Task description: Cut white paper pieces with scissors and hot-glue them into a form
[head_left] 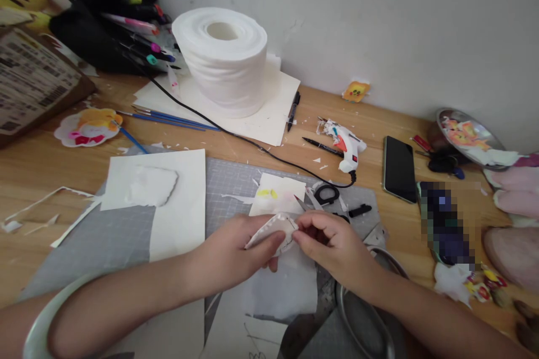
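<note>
My left hand (242,247) is closed on a small white paper cutout (269,230) with a scalloped edge and a dark drawn line, thumb on top and fingers beneath. At the cutout's right edge, the thumb and fingertips of my right hand (332,244) are pinched together on it. Below both hands lie a white sheet (286,291) and a paper piece with yellow and pink smudges (273,188). Scissors with black handles (327,194) rest just beyond my right hand, partly hidden by it.
A grey cutting mat (227,179) covers the wooden table. Behind it stand a big white tissue roll (227,78) and a white glue gun (348,148) with a black cord. A phone (399,168) and a metal bowl (446,137) of painted pieces are at right; a paint palette (76,133) sits left.
</note>
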The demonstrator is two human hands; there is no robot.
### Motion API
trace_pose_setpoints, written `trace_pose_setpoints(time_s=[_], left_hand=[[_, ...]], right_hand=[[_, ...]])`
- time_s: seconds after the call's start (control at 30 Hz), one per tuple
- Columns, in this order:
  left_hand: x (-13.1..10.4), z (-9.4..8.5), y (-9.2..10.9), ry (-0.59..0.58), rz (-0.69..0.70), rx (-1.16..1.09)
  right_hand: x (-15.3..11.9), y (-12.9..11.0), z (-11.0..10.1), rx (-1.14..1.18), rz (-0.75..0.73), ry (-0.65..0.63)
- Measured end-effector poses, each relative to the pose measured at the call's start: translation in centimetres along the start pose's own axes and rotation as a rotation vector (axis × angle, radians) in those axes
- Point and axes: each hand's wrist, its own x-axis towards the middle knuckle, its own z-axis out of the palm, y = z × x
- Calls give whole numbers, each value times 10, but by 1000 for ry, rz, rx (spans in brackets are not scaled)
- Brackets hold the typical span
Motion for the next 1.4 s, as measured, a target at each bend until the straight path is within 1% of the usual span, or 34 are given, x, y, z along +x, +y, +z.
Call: trace_pose_setpoints(time_s=[0.13, 0.3, 0.37, 0.43, 0.57, 0.7, 0.93, 1.1, 1.3, 1.4], left_hand=[[0, 0, -1, -23, 16, -79], [0, -1, 2, -27, -3, -112], [1, -1, 2, -26, 20, -102], [2, -1, 1, -28, 13, -149], [4, 2, -2, -5, -54, -363], [4, 4, -4, 25, -53, -475], [3, 4, -4, 40, -44, -385], [3, 6, -7, 42, -34, -296], [-1, 4, -6, 19, 37, -118], [-3, 1, -2, 45, 58, -184]], right_hand=[[-1, 0, 0, -9, -3, -15], [0, -1, -5, 253, 83, -105], [1, -1, -7, 335, 125, -103], [1, 0, -8, 377, 145, -92], [2, 4, -8, 352, 109, -83], [3, 5, -8, 328, 96, -107], [4, 3, -8, 354, 112, -113], [3, 2, -7, 316, 118, -96], [3, 2, -7, 274, 104, -69], [3, 2, -7, 269, 112, -63]])
